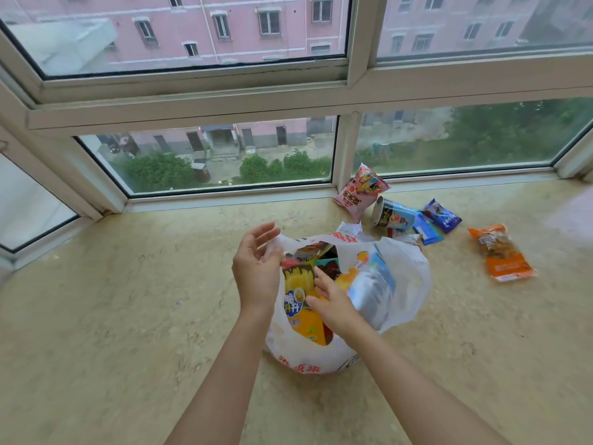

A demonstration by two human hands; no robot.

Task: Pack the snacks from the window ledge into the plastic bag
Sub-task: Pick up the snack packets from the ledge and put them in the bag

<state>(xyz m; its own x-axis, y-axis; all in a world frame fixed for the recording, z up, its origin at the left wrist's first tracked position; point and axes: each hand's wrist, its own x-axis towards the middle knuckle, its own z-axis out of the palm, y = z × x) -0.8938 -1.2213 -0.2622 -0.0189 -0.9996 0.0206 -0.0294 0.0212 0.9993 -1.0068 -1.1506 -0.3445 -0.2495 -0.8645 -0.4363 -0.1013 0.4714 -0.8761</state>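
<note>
Hands (pixel 256 268) at open plastic bag (pixel 407 271), 5 snacks (pixel 361 192) beside

A big bay window (pixel 205 91) with white frames (pixel 345 152) fills the top of the view. Below the window lies a wide, shiny stone ledge (pixel 128 316), yellow-beige with pale marks. Through the window, a pink building (pixel 256 27) with many small windows stands far off. Green bushes (pixel 160 170) grow below it. Soft daylight comes in.
</note>
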